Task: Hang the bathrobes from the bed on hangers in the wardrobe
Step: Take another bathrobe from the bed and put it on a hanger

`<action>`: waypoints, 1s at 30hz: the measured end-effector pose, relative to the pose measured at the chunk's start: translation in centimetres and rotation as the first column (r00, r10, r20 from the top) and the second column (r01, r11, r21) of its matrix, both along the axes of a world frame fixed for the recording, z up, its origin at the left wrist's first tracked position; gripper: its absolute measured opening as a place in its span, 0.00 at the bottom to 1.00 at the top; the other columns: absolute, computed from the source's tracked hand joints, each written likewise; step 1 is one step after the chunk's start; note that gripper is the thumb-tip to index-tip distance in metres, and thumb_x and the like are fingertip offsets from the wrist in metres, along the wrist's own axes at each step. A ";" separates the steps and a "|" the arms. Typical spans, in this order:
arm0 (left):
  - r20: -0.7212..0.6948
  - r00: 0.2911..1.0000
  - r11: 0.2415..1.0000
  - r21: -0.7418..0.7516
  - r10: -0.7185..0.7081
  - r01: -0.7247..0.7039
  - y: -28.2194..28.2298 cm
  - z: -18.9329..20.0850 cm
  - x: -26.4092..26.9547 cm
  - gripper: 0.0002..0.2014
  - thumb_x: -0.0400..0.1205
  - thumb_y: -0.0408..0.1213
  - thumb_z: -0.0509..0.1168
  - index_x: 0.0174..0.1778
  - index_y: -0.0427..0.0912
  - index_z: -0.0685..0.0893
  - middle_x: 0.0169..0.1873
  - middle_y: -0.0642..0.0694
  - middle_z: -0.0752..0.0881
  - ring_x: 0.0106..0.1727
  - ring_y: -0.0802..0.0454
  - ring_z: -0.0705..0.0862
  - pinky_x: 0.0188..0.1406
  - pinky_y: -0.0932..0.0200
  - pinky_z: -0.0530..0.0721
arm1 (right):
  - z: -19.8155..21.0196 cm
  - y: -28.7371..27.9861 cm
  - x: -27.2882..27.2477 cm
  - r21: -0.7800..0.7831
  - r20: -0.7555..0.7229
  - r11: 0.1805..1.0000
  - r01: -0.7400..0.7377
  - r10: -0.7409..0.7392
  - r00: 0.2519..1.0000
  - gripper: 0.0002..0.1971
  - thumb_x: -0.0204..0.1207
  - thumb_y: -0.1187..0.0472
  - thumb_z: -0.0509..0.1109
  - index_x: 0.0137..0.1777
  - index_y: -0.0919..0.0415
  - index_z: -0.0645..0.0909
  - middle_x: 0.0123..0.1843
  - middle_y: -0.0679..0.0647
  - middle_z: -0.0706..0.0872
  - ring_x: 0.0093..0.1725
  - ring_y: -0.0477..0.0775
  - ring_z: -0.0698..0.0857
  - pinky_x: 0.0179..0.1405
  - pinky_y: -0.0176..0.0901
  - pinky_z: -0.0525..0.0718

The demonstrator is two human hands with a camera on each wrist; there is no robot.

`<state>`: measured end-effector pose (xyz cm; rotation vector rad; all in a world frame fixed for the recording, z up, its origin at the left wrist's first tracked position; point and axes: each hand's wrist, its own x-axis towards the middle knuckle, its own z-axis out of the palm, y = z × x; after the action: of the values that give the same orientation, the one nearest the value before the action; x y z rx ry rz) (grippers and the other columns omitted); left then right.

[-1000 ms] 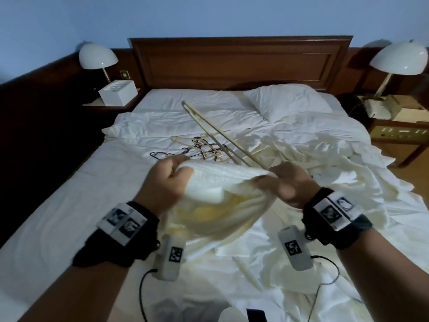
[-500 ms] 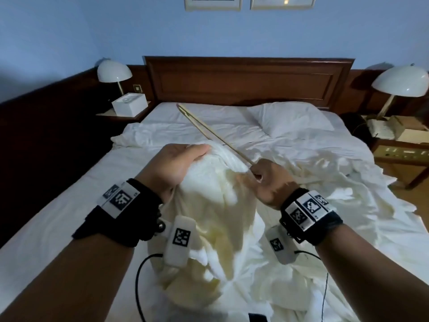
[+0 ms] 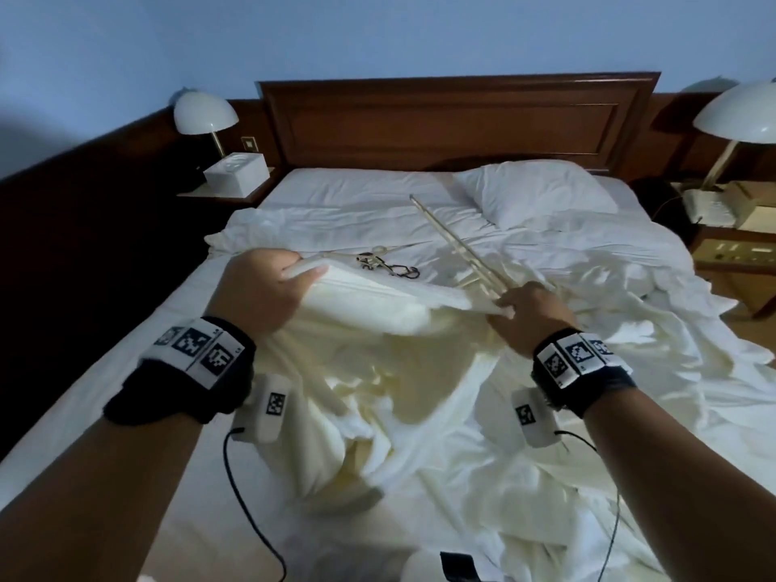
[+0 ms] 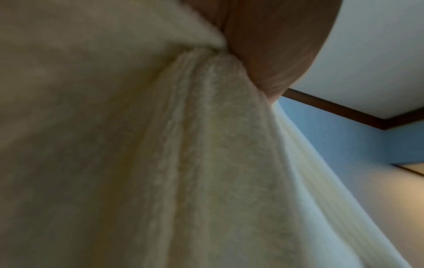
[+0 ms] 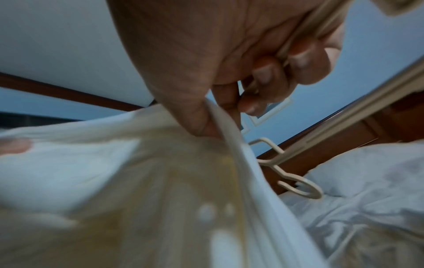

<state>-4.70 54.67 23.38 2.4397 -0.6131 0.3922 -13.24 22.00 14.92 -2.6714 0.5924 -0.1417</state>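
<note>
A cream bathrobe [image 3: 378,371] is stretched between both hands above the bed. My left hand [image 3: 262,289] grips its thick folded edge [image 4: 206,127] on the left. My right hand [image 3: 527,306] pinches the robe's other edge [image 5: 229,137] with the thumb and also holds a cream hanger [image 3: 457,249], whose bar points away toward the pillow. The hanger's hook [image 5: 302,185] shows in the right wrist view, below the hand. More hangers [image 3: 384,264] lie tangled on the sheet beyond the robe. More crumpled white cloth [image 3: 630,371] lies on the bed's right side.
The bed [image 3: 105,392] has a wooden headboard [image 3: 457,119] and one pillow [image 3: 533,195]. Nightstands with white lamps [image 3: 205,113] [image 3: 743,115] flank it; a white box [image 3: 235,170] sits on the left one. Dark wood panelling runs along the left.
Both hands lowered and spread apart, pulling the robe's edge out flat where it was bunched up. The hanger in the right hand dropped lower. The head view tilted down.
</note>
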 end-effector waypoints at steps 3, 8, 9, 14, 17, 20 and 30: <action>0.039 0.999 0.996 0.085 -0.012 0.009 1.8 -0.1 1.5 0.25 0.76 0.56 0.64 0.21 0.42 0.68 0.18 0.46 0.69 0.24 0.52 0.72 0.28 0.58 0.69 | -0.2 -1.4 -0.1 -0.062 0.019 0.996 0.067 -0.066 0.998 0.12 0.75 0.45 0.67 0.54 0.48 0.84 0.57 0.54 0.82 0.51 0.57 0.82 0.52 0.50 0.84; -0.006 0.996 0.986 0.141 -0.089 0.089 3.0 -0.6 2.6 0.16 0.78 0.54 0.68 0.35 0.44 0.83 0.28 0.49 0.82 0.33 0.53 0.81 0.35 0.57 0.76 | 0.0 -1.1 0.8 -0.074 0.069 0.996 0.041 -0.036 0.997 0.11 0.77 0.53 0.61 0.49 0.54 0.83 0.47 0.54 0.76 0.46 0.58 0.79 0.44 0.45 0.75; -0.058 0.992 0.977 0.177 -0.112 0.121 3.4 -0.9 2.8 0.12 0.79 0.50 0.70 0.40 0.45 0.84 0.33 0.50 0.84 0.37 0.52 0.82 0.38 0.60 0.76 | 0.2 -1.1 0.8 -0.056 0.087 0.997 0.044 -0.039 0.995 0.11 0.77 0.55 0.61 0.49 0.55 0.84 0.46 0.54 0.76 0.48 0.61 0.81 0.44 0.45 0.75; -0.015 0.975 0.968 0.111 -0.224 0.224 3.7 -1.4 2.3 0.08 0.77 0.38 0.65 0.50 0.51 0.84 0.42 0.60 0.83 0.48 0.53 0.82 0.47 0.79 0.70 | 0.5 2.2 0.8 0.042 -0.004 0.996 -0.080 0.080 0.997 0.15 0.74 0.48 0.68 0.58 0.50 0.84 0.59 0.54 0.80 0.54 0.57 0.80 0.52 0.45 0.76; 0.083 0.912 0.913 0.115 -0.402 0.392 -0.5 -1.4 0.6 0.15 0.70 0.34 0.65 0.50 0.41 0.90 0.45 0.48 0.88 0.49 0.54 0.83 0.51 0.78 0.70 | 0.4 7.6 0.3 0.215 0.083 0.915 -0.342 0.332 0.940 0.33 0.61 0.24 0.70 0.63 0.40 0.80 0.57 0.46 0.77 0.57 0.45 0.77 0.59 0.42 0.75; 0.131 0.856 0.866 0.087 -0.501 0.493 -3.9 -2.3 -1.2 0.13 0.67 0.27 0.68 0.46 0.39 0.89 0.42 0.46 0.88 0.46 0.54 0.82 0.48 0.76 0.72 | 0.6 10.5 0.6 0.140 0.210 0.897 -0.420 0.388 0.897 0.20 0.67 0.29 0.66 0.41 0.46 0.79 0.40 0.46 0.77 0.43 0.50 0.79 0.41 0.43 0.73; -0.349 0.937 0.978 0.198 0.013 0.060 4.6 -14.9 0.1 0.34 0.74 0.67 0.44 0.49 0.43 0.84 0.45 0.42 0.88 0.51 0.42 0.85 0.43 0.59 0.69 | 3.6 2.1 -0.8 0.216 0.326 0.976 -0.005 -0.067 0.943 0.12 0.74 0.57 0.69 0.36 0.64 0.86 0.30 0.59 0.84 0.39 0.62 0.85 0.35 0.46 0.76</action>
<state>-4.62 59.27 8.51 2.6075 -0.5480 -0.1244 -14.03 24.08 18.47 -2.3582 0.5083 -0.4975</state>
